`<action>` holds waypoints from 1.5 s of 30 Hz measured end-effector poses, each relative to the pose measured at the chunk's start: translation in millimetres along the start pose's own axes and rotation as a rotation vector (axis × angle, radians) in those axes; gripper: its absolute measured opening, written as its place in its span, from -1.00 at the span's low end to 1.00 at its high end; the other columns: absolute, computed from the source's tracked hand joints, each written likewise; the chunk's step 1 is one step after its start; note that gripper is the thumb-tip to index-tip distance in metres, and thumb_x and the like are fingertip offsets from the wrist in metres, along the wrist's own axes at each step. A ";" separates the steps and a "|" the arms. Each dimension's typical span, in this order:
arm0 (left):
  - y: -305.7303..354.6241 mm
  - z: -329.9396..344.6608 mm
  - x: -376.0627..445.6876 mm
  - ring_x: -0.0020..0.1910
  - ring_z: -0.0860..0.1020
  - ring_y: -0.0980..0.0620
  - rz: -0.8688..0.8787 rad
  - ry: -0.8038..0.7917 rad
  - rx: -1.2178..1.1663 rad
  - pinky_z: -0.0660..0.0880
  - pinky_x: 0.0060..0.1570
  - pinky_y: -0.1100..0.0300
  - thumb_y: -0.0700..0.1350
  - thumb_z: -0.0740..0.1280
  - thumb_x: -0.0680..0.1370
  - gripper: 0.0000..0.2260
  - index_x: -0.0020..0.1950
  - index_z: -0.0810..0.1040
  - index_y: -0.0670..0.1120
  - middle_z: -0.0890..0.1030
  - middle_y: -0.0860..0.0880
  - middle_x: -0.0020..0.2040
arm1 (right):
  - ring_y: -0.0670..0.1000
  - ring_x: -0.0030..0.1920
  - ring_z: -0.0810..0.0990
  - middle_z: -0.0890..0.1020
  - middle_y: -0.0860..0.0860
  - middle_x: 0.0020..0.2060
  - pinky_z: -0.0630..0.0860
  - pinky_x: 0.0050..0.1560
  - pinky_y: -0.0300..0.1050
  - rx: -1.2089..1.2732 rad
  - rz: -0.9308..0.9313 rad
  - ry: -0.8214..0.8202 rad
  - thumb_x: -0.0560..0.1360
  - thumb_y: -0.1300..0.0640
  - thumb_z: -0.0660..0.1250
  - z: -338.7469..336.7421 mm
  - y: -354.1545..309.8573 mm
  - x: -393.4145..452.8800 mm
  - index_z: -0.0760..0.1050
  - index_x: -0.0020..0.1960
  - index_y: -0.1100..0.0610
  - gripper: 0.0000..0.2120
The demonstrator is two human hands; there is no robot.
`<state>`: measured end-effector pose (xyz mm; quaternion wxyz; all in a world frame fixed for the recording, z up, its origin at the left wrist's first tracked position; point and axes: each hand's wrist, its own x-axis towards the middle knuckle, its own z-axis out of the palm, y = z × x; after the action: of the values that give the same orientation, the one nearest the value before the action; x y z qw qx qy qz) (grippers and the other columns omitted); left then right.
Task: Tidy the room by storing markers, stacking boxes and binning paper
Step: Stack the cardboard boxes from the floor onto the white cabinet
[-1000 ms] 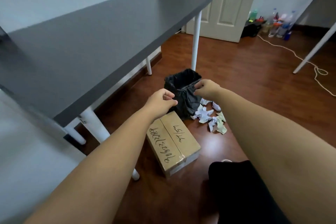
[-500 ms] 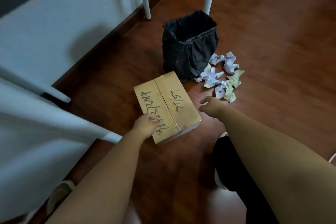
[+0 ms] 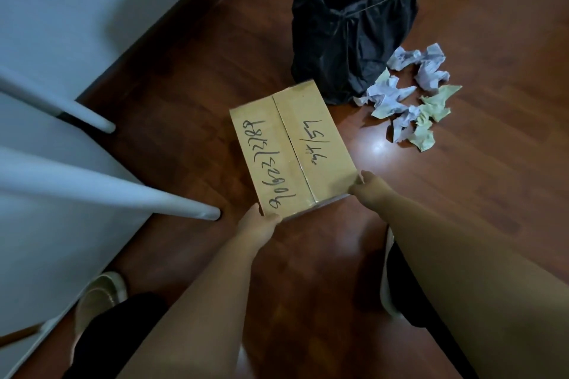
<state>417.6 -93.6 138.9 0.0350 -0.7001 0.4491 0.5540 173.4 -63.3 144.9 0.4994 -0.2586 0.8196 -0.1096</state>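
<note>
A brown cardboard box (image 3: pixel 292 148) with black handwriting on its taped lid lies on the wooden floor. My left hand (image 3: pixel 258 223) grips its near left corner, thumb on the lid. My right hand (image 3: pixel 365 183) holds its near right corner. Behind the box stands a bin lined with a black bag (image 3: pixel 354 24), its mouth open. Several crumpled paper balls (image 3: pixel 409 101), white and pale yellow, lie on the floor to the right of the bin. No markers are in view.
White table legs (image 3: pixel 123 194) reach the floor at the left, close to the box. A white wall and dark skirting board (image 3: pixel 147 40) run along the left. My slippered feet (image 3: pixel 101 295) are at the bottom. Open floor lies to the right.
My head has tilted down from the table to the floor. Both hands dropped from the bin's rim to the box and now grip its near corners.
</note>
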 end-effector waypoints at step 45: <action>294.1 -118.6 -492.1 0.17 0.62 -0.06 1.316 -0.222 -0.739 0.57 0.15 -0.05 -0.22 0.34 0.57 -0.62 0.32 0.47 0.12 0.61 -0.04 0.24 | -0.03 0.03 0.64 0.66 -0.06 -0.06 0.60 0.04 -0.14 1.384 -1.246 0.968 0.53 0.13 0.37 -283.6 -101.9 -483.1 0.57 0.13 0.13 -0.80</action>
<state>318.0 -42.8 713.5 -0.4941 -0.1947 0.5528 0.6421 134.7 86.3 692.9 0.0125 -0.2213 0.4122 -0.8837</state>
